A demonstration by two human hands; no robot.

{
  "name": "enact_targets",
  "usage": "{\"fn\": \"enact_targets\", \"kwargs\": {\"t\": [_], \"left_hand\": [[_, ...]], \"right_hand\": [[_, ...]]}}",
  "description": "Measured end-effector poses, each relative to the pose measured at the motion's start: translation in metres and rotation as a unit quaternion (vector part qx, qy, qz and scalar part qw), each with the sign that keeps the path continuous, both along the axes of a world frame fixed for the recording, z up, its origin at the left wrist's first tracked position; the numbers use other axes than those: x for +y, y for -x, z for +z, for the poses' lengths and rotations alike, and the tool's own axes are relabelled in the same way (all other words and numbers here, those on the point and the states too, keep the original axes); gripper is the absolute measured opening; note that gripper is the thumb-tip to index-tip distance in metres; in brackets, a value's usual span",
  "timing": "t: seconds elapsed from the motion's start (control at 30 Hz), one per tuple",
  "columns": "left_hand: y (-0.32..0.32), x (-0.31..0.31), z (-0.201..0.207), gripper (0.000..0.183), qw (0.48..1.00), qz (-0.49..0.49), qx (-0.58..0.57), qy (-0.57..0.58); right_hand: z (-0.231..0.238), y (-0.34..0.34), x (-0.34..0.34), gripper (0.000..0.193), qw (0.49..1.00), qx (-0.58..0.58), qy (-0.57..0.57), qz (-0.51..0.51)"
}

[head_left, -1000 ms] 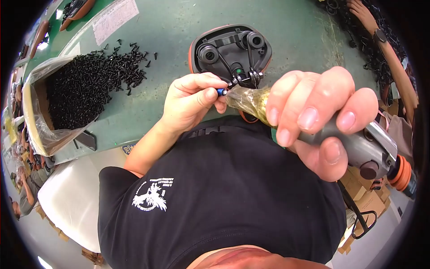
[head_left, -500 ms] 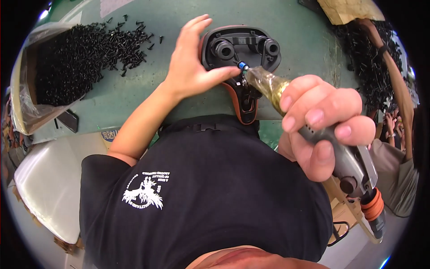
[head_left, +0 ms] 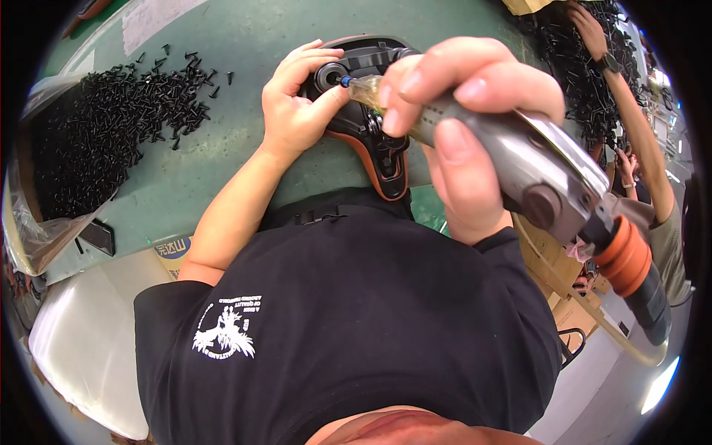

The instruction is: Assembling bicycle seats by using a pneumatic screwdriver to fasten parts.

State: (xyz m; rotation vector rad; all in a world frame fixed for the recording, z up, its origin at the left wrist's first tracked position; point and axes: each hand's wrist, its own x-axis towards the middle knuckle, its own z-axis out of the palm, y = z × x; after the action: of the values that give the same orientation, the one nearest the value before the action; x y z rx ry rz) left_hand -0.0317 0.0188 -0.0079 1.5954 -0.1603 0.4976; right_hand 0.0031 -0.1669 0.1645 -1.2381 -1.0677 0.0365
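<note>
A black bicycle saddle with an orange-brown edge lies underside up on the green table, its narrow nose toward me. My left hand is closed on the saddle's left side, fingers over the rim and thumb beside the left round socket. Wrapped round a grey power screwdriver, my right hand holds it slanting over the saddle. The tool's blue-collared tip is at that left socket, close to my left thumb. Whether a screw sits on the bit cannot be made out. The right hand hides the saddle's right side.
Black screws spill from a plastic-lined box at the left. A flat black object lies at the table edge. At the far right, another person's hand reaches into a heap of black parts.
The screwdriver has moved left, from the saddle's middle to its left socket, and looks nearer. My left hand, spread before, has its fingers curled over the rim now.
</note>
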Motion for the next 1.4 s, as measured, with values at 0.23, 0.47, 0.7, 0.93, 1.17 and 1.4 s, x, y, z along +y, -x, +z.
{"fn": "enact_targets", "kwargs": {"t": [0.23,0.47,0.7,0.93,1.17,1.4], "left_hand": [[0.001,-0.004,-0.002,0.038,0.998,0.037,-0.043,-0.019],[0.006,-0.004,0.003,0.041,0.996,0.071,-0.033,-0.048],[0.011,-0.004,0.001,0.043,0.997,0.066,-0.025,-0.026],[0.023,0.000,0.008,0.048,0.994,0.070,0.007,-0.081],[0.030,0.088,0.026,0.033,0.842,0.247,0.083,-0.473],[0.016,0.097,0.036,0.014,0.901,0.146,0.026,-0.407]], "right_hand": [[0.000,0.003,0.025,0.028,0.997,0.020,0.068,-0.028],[-0.008,0.000,0.033,0.027,0.991,-0.003,0.133,-0.004],[-0.024,-0.009,0.046,0.023,0.993,0.045,0.105,0.013],[-0.007,-0.006,0.035,0.029,0.987,-0.016,0.157,0.035],[0.021,0.012,-0.006,0.031,0.995,0.057,-0.072,0.034],[0.028,0.014,-0.052,0.039,0.997,0.056,-0.044,0.033]]}}
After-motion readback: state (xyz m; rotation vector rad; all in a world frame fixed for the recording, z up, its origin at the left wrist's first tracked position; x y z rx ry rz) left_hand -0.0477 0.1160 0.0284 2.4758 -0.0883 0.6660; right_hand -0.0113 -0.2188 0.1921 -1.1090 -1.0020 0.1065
